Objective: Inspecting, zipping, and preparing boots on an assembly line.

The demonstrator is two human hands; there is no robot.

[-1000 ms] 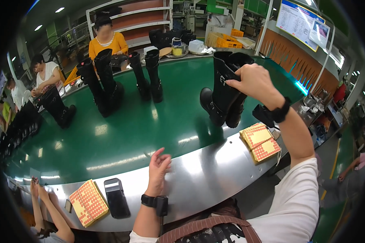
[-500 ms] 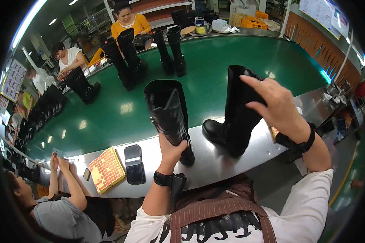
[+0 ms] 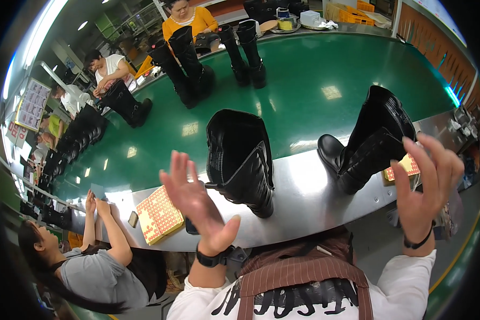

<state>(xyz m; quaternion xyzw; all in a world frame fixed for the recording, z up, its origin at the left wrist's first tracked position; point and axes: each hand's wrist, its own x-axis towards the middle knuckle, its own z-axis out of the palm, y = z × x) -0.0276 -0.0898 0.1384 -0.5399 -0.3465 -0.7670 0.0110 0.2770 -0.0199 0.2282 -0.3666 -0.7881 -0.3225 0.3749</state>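
Observation:
A tall black boot (image 3: 242,165) stands on the metal edge of the bench in front of me, its wide shaft open at the top. My left hand (image 3: 194,200) is just left of it, fingers spread, holding nothing. A second black boot (image 3: 365,141) stands to the right, toe pointing left, its shaft leaning rightward and gaping. Beside that shaft my right hand (image 3: 426,181) is raised with fingers apart and curved, nothing between them.
Red-patterned yellow packets (image 3: 159,214) lie at my left, partly covering a dark phone (image 3: 191,226). More boots (image 3: 189,64) stand across the green belt (image 3: 298,101). A co-worker in grey (image 3: 101,272) sits at my left; others work beyond. Another patterned packet (image 3: 405,169) lies right.
My left hand has let go of the near boot and opened to its left. My right hand has moved right and down from the other boot, whose shaft now leans right.

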